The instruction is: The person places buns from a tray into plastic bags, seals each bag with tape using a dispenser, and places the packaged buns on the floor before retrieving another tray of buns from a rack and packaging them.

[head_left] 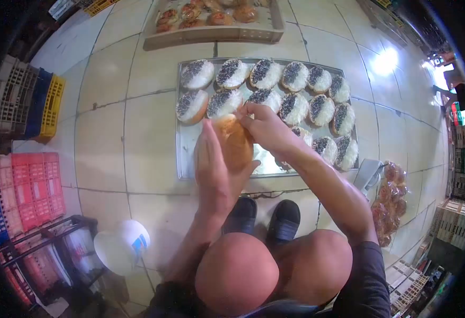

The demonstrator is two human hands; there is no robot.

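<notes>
A golden-brown bun [236,144] is held tilted over the near side of a metal tray [186,151]. My left hand [211,161] cups it from the left and below, with the thumb showing on its right side. The fingers of my right hand [264,127] are closed at the bun's upper right edge; what lies between the fingertips is partly hidden. On the tray stand rows of round buns [264,73], each topped half with dark sprinkles and half with pale shreds. My hands and forearms cover part of the nearer rows.
Behind the tray is a crate [214,36] of filled buns. Bagged buns [389,204] lie at the right. Red crates [36,180] and a yellow crate [52,106] stand at the left, above a black rack [47,238] and a white rounded object [121,246]. The floor is tiled [147,127].
</notes>
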